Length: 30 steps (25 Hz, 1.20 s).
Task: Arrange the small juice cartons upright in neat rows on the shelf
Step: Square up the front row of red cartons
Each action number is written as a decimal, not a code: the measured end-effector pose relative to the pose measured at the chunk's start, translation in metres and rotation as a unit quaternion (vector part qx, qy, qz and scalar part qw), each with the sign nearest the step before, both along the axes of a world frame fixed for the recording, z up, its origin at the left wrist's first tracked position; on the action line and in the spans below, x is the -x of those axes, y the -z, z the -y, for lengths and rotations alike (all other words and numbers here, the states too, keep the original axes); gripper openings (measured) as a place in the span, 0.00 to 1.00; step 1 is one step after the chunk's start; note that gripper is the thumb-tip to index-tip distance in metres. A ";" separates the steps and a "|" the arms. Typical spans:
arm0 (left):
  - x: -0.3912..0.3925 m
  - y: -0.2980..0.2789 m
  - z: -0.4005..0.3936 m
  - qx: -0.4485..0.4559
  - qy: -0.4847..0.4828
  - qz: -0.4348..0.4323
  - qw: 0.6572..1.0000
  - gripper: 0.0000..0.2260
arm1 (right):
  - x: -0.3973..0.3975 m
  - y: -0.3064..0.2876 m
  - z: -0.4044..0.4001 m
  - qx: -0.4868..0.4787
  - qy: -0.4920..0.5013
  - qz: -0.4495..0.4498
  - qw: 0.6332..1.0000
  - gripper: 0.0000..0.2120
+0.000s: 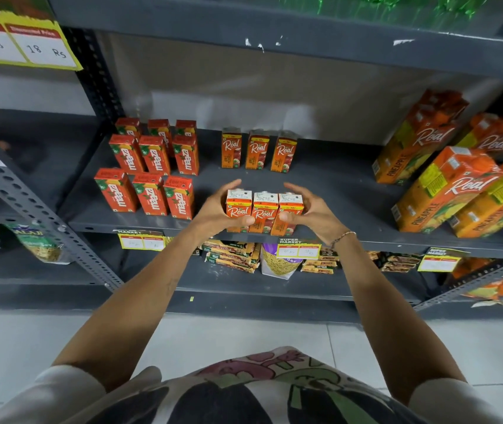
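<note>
Both bare forearms reach up to the dark grey metal shelf. Left hand and right hand bracket a row of three small orange "Real" juice cartons standing at the shelf's front edge. Left thumb lies across the face of the left carton, right thumb across the right one; fingers of both hands curl up and behind the row's outer ends. The grip reads as a two-sided squeeze on the row, though the fingers look half spread, so how firm the contact is cannot be told.

The three held cartons stand upright, sides touching, faces forward, white tops level.

Left of the grip, near it: nine small red "Maaza" juice cartons, upright in three rows of three, running back from the edge.

Directly behind the grip, well back on the shelf: a second row of three small orange "Real" cartons, upright, with small gaps between them.

Right of the grip, well apart: tall orange pineapple juice cartons, upright in rows.

Judgement: the task looks close to finished. Every small carton in view stands upright in a row. What remains appears to be squaring this front row with the one behind and letting go; perhaps closing the back row's gaps.
</note>
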State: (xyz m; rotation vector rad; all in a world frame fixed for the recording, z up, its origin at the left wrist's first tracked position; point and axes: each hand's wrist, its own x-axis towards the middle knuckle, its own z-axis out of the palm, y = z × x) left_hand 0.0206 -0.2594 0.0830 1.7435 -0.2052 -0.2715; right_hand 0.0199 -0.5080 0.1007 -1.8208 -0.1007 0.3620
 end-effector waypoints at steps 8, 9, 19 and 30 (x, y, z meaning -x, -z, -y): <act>0.014 -0.074 -0.020 0.111 -0.124 0.163 0.972 0.08 | -0.012 -0.109 -0.066 0.018 -0.028 0.195 0.980 0.04; 0.015 -0.074 -0.025 0.099 -0.151 0.170 0.969 0.06 | -0.010 -0.110 -0.087 0.010 -0.039 0.198 0.979 0.04; 0.003 -0.015 -0.214 0.036 -0.356 0.140 0.923 0.24 | 0.016 -0.014 -0.244 -0.042 0.213 0.195 0.956 0.23; -0.040 0.031 -0.219 0.022 -0.072 -0.026 0.997 0.20 | -0.025 0.039 -0.251 -0.003 0.075 0.030 0.997 0.18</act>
